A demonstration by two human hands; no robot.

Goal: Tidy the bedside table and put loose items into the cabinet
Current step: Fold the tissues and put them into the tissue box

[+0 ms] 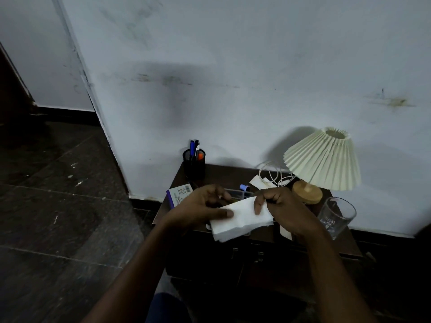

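White, flimsy: pinching the tissue lightly with left hand and right hand. Folding corners together above the worktop.

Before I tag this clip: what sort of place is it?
Probably a bedroom, by a wall: a low dark bedside table carries a pleated-shade lamp, a drinking glass and a mesh pen holder. The left hand and right hand hold a white tissue over it.

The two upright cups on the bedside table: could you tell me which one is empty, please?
The clear glass at the right front, near the lamp base, is empty; the black mesh cup at the back left holds pens.
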